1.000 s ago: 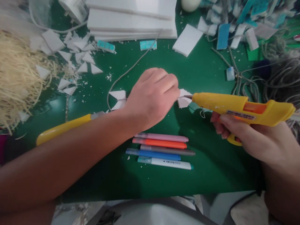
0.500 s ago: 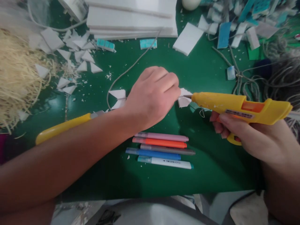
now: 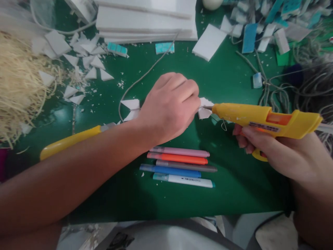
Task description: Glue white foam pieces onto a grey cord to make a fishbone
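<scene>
My right hand (image 3: pixel 270 146) is wrapped round the handle of a yellow hot glue gun (image 3: pixel 244 113). The gun's metal nozzle points left and meets a small white foam piece (image 3: pixel 205 108) beside my left fingertips. My left hand (image 3: pixel 171 107) is closed, knuckles up, over the middle of the table; its fingertips and whatever they pinch are hidden. Another notched white foam piece (image 3: pixel 132 108) sticks out left of that hand, with a grey cord (image 3: pixel 140 78) curving beside it. Whether the two foam pieces join under my hand, I cannot tell.
Several markers (image 3: pixel 179 163) lie in a row below my left hand. A yellow-handled cutter (image 3: pixel 70 142) lies partly under my left forearm. White foam sheets (image 3: pixel 145 21), foam scraps (image 3: pixel 96 62), straw-like shreds (image 3: pixel 23 83) and tangled grey cord (image 3: pixel 309 80) surround the green tabletop (image 3: pixel 166 205).
The glue gun has shifted very slightly left, its nozzle still at the white foam piece. My left hand stays in place.
</scene>
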The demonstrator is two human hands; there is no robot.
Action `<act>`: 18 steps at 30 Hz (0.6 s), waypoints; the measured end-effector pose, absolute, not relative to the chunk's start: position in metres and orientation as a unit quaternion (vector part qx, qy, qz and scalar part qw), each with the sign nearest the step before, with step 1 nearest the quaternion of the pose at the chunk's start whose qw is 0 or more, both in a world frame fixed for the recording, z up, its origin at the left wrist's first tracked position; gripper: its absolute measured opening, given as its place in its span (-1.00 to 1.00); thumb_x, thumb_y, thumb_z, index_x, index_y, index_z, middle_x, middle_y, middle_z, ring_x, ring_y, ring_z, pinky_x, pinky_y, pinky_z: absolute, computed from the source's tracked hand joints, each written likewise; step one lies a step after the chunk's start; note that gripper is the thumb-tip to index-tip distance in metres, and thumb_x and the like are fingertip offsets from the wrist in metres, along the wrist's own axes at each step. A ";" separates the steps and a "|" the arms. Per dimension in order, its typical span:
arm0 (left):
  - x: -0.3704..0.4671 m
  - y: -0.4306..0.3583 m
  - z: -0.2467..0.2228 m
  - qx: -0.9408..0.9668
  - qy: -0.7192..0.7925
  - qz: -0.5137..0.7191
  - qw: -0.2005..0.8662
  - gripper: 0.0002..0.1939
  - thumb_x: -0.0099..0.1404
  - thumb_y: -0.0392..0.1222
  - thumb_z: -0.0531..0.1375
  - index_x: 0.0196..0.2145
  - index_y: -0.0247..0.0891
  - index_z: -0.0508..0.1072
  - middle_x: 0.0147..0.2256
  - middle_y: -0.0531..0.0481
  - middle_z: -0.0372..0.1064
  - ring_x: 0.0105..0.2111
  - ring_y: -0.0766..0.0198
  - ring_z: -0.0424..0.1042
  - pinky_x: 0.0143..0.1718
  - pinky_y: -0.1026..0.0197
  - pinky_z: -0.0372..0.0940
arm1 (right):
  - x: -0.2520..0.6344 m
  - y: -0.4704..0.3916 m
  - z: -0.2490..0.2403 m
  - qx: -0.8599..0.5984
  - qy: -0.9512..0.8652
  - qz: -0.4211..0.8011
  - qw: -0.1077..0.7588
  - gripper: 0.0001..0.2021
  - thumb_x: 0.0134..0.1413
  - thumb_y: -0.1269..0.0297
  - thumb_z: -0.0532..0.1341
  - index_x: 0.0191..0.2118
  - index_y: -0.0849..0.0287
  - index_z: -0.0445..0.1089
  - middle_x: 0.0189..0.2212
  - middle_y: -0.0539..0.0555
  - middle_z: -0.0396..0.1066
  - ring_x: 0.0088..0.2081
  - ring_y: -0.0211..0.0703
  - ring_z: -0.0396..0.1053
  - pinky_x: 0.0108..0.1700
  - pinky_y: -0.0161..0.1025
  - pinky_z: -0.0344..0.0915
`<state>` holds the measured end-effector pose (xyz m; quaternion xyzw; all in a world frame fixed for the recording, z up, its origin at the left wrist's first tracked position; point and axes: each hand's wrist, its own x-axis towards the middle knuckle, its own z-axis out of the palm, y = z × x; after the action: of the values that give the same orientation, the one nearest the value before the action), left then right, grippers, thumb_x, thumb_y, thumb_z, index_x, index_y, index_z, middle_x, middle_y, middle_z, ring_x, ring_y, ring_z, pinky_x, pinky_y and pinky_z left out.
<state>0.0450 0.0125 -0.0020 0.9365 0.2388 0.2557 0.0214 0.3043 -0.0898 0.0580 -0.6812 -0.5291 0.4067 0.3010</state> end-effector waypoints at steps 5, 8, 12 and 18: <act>0.046 0.011 0.001 0.933 0.249 0.252 0.066 -0.63 0.72 -0.15 0.04 -0.18 -0.21 0.58 -0.08 -0.17 0.62 0.01 -0.01 0.57 0.17 -0.24 0.46 | 0.311 -0.091 0.057 -0.679 -0.521 0.438 0.275 -0.50 0.03 -0.30 0.61 -0.41 0.07 0.62 -0.57 0.06 0.57 -0.59 -0.16 0.44 -0.62 -0.28 0.37; 0.046 0.007 0.002 0.930 0.249 0.270 0.037 -0.70 0.68 -0.15 0.09 -0.13 -0.25 0.59 -0.05 -0.20 0.64 0.03 -0.08 0.61 0.15 -0.24 0.47 | 0.306 -0.090 0.059 -0.687 -0.514 0.419 0.298 -0.45 -0.11 -0.33 0.64 -0.53 0.06 0.56 -0.65 0.05 0.49 -0.64 -0.18 0.38 -0.67 -0.28 0.30; 0.049 0.002 0.003 0.927 0.247 0.283 0.019 -0.70 0.61 -0.06 0.20 0.12 -0.26 0.58 0.06 -0.23 0.67 0.09 -0.15 0.65 0.17 -0.23 0.51 | 0.303 -0.091 0.058 -0.691 -0.507 0.411 0.311 -0.40 -0.17 -0.37 0.65 -0.56 0.07 0.56 -0.66 0.06 0.49 -0.65 -0.20 0.38 -0.66 -0.30 0.30; 0.054 0.002 -0.002 0.932 0.260 0.245 0.066 -0.54 0.64 -0.03 0.19 0.37 -0.27 0.43 0.10 -0.21 0.65 0.20 -0.15 0.64 0.40 -0.34 0.39 | 0.305 -0.091 0.059 -0.705 -0.505 0.414 0.275 -0.25 -0.22 -0.62 0.56 -0.52 0.08 0.58 -0.63 0.10 0.51 -0.64 -0.16 0.41 -0.65 -0.26 0.33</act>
<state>0.0540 0.0021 -0.0019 0.9317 0.2598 0.2452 0.0662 0.3046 -0.0912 0.0591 -0.7055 -0.5051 0.4140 0.2753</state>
